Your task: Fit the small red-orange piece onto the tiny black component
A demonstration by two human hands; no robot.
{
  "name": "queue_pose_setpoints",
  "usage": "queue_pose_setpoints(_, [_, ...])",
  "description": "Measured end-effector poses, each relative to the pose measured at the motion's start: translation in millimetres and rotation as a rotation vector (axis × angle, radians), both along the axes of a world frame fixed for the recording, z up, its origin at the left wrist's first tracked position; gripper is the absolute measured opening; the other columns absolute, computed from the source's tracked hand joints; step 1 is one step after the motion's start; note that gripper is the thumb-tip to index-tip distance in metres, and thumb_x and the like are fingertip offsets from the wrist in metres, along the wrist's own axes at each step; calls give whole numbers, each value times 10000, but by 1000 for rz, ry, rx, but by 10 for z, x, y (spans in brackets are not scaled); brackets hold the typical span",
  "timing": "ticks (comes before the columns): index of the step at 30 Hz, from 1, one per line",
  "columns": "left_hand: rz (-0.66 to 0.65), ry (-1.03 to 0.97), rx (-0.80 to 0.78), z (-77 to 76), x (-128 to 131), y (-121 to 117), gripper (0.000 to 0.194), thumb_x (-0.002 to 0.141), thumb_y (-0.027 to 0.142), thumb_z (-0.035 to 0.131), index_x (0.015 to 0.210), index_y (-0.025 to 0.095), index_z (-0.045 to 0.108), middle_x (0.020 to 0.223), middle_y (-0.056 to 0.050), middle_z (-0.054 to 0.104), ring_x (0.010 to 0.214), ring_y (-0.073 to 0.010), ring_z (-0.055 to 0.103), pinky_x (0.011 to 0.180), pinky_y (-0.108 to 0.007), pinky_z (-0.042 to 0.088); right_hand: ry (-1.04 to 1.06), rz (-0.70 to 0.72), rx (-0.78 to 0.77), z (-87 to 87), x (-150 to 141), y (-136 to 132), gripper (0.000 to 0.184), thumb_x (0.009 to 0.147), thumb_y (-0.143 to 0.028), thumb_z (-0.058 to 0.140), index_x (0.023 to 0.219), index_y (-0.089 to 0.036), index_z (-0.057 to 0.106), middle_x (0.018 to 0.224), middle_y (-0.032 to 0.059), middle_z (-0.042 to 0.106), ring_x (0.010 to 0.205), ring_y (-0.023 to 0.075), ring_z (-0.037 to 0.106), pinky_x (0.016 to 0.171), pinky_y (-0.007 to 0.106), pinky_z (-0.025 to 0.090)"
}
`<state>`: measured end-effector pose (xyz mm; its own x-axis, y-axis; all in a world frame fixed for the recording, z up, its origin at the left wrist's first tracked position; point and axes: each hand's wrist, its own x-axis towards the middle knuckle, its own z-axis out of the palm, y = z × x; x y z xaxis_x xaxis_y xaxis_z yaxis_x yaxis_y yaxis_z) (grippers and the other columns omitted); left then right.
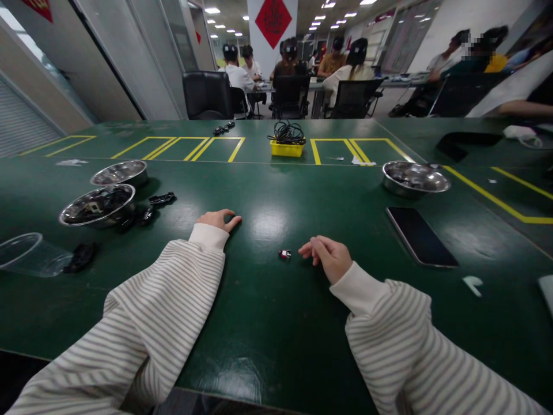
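Note:
My left hand (218,219) lies on the green table (259,311), fingers and thumb apart, holding nothing. My right hand (327,257) hovers at or just above the tabletop, fingers loosely bent and nothing visible in them. Just left of its fingertips sits a tiny dark red part with a pale, metallic-looking end (284,254), touched by neither hand. What exactly the small part is cannot be made out.
Left: metal bowls (97,219) with black parts, loose black pieces (162,199), a tipped clear plastic cup (32,256). Right: a metal bowl (415,190), a phone (421,236), a white earbud (473,285). Ahead, a yellow box (287,150) holds black cables. People sit beyond.

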<state>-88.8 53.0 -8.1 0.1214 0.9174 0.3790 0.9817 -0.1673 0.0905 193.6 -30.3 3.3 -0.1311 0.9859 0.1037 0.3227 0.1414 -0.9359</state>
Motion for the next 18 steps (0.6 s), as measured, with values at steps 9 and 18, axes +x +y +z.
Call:
queue_pose_setpoints(9, [-126, -55, -53, 53, 338, -171, 269, 684, 423, 512, 780, 217, 657, 433, 22, 481, 367, -56, 372, 385, -179, 192, 113, 65, -56, 7, -25, -1, 314, 782, -389, 385, 665, -144, 543, 586, 40, 600, 477, 109, 533, 418, 213, 392])
queue_pose_setpoints(18, [-622, -255, 61, 72, 972, -730, 277, 766, 352, 448, 956, 231, 610, 519, 29, 569, 405, -31, 444, 410, -138, 292, 161, 232, -67, 1, -60, -34, 229, 735, -282, 482, 920, -152, 511, 655, 29, 614, 517, 110, 549, 425, 205, 401])
